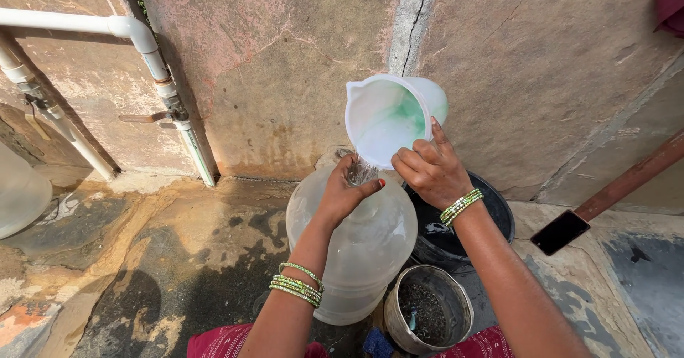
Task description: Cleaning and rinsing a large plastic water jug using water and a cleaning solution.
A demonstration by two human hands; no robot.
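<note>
Wall (pixel 285 59): weathered pink and grey plaster, cracked, filling the upper half of the view. A white pipe (pixel 153 59) runs across its left side and drops at a slant to the floor.

Floor (pixel 178 237): rough stone, damp in dark patches.

Water can (pixel 353 251): large, clear plastic, rounded, standing upright on the floor at the centre, just in front of the wall. Its neck is at the top, under the left hand.

Black tub (pixel 491 215): round, dark, standing on the floor to the right of the water can and touching or nearly touching it; partly hidden behind the right forearm.

White jug (pixel 392 112): plastic, with a greenish tint inside, tipped with its mouth toward the camera, held above and just behind the neck of the water can.

Metal pot (pixel 427 312): small, round, worn, dark residue inside, on the floor in front of the tub and beside the can's base.

Phone (pixel 560 232): dark, flat, lying on the floor well to the right.

Left hand (pixel 345 190): green bangles on the wrist; grip cupped at the can's neck, fingers curled round it.

Right hand (pixel 431 169): green bangles on the wrist; grip clamped on the lower edge of the white jug, holding it tilted.
</note>
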